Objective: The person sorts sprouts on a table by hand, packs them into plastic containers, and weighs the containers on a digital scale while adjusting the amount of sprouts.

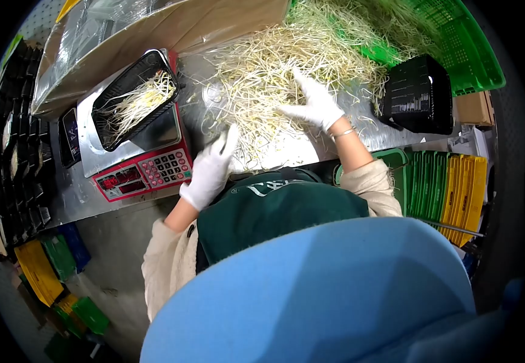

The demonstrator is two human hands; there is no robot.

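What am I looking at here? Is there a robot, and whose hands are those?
No robot here, just a person. There is only one picture, taken by a camera on their head, looking down. The left hand and right hand wear white gloves. The right is open over a heap of pale sprouts on a metal table. The left is beside the heap; I can't tell whether it holds anything. On the red scale sits a black tray with some sprouts inside.

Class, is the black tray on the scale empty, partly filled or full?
Partly filled: sprouts lie in the black tray, its bare inside showing beside them.
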